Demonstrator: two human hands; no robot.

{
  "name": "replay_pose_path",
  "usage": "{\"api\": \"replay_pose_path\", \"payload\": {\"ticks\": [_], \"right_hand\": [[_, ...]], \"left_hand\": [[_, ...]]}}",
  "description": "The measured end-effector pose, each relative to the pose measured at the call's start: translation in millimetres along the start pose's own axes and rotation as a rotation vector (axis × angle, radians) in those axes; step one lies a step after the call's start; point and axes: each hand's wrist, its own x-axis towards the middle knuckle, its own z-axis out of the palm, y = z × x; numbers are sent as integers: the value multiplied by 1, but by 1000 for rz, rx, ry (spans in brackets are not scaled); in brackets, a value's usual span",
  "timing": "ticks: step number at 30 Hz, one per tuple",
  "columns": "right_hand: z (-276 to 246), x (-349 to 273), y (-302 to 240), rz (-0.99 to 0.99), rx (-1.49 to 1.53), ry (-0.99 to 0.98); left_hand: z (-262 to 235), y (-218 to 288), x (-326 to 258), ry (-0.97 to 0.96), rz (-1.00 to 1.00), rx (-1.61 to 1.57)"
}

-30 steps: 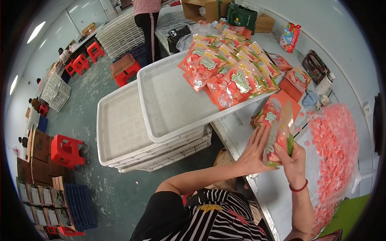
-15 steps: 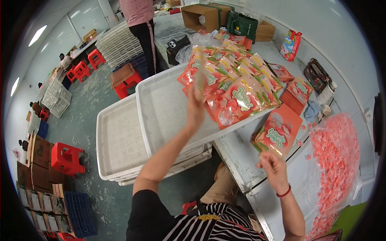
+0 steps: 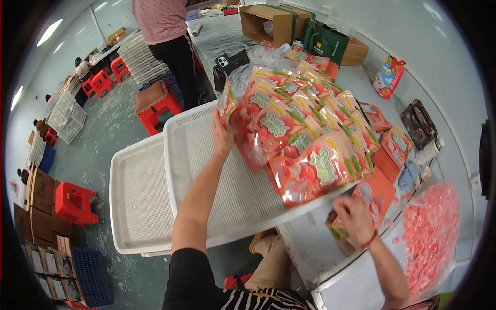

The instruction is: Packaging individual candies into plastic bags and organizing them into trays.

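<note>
My left hand (image 3: 223,137) grips a pink snack pouch (image 3: 226,103) on edge, raised over the far rim of the white perforated tray (image 3: 188,150). Beside it, rows of plump pink pouches (image 3: 276,124) overlap across the right part of that tray. My right hand (image 3: 355,221) has its fingers curled together, somewhat blurred, above the table at the tray's near right corner. Whatever those fingers hold, if anything, is hidden. Just past them lies a stack of flat pink pouches (image 3: 380,191), partly covered by the hand and tray.
A clear bag of small pink wrapped pieces (image 3: 431,232) lies at the right. Another white tray (image 3: 137,196) sits underneath at left. Farther back are a cardboard box (image 3: 263,26), a green bag (image 3: 325,41) and a phone (image 3: 222,61). Someone in a pink top (image 3: 160,20) stands beyond.
My left hand has moved left with its pouch, away from the pile's centre. My right hand remains by the flat stack, shifted slightly in the picture. The view has tilted a little.
</note>
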Motion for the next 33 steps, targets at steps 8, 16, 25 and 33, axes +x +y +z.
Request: {"api": "replay_pose_path", "payload": {"ticks": [8,16,25,33], "right_hand": [[23,331,-44,-376,-462,165],[73,415,-26,-27,-600,66],[50,393,-26,11,-120,112],[44,406,-3,-4,-211,288]], "left_hand": [[27,-2,-4,-101,8,-116],[31,-11,-3,-103,-35,-370],[60,19,13,-178,-48,176],[100,59,14,-270,-162,377]]}}
